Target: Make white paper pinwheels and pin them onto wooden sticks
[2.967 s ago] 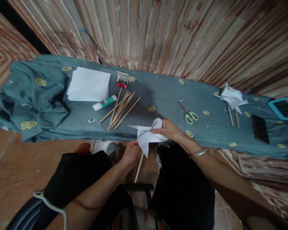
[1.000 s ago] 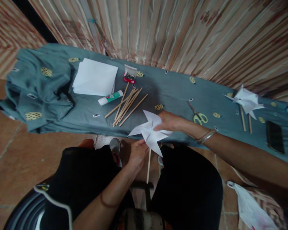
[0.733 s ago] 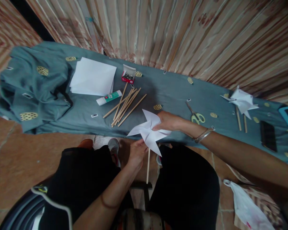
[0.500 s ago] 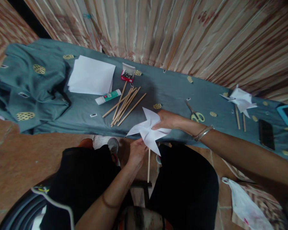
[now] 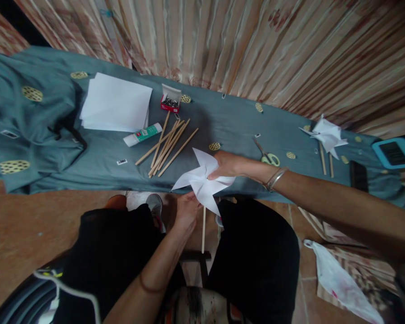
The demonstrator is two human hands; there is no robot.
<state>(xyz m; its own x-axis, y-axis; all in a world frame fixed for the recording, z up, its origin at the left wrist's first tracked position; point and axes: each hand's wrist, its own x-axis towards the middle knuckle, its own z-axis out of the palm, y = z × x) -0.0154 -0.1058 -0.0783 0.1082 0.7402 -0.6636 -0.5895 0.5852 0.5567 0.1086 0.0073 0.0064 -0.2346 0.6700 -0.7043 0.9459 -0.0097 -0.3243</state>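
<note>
A white paper pinwheel [image 5: 204, 191] is held over the near table edge, its wooden stick [image 5: 203, 234] pointing down between the knees. My right hand [image 5: 227, 164] grips it from the right, the thumb pressed by the centre pin and the other fingers behind the blades. From below left, my left hand [image 5: 188, 209] is closed at the back of the pinwheel near the top of the stick. Its fingertips are partly hidden by the paper, as is the join between stick and blades.
Loose wooden sticks [image 5: 170, 146], a glue tube [image 5: 142, 135], a stack of white paper [image 5: 116, 102] and an open red box of metal pins [image 5: 170, 99] lie left. Scissors [image 5: 268, 155], finished-looking pinwheels [image 5: 327, 134], a dark phone [image 5: 358, 175] and a blue-framed device [image 5: 394, 153] lie right.
The view has shifted, so the table things sit further left. My right thumb has come closer to the pinwheel's centre. Both hands keep hold of it.
</note>
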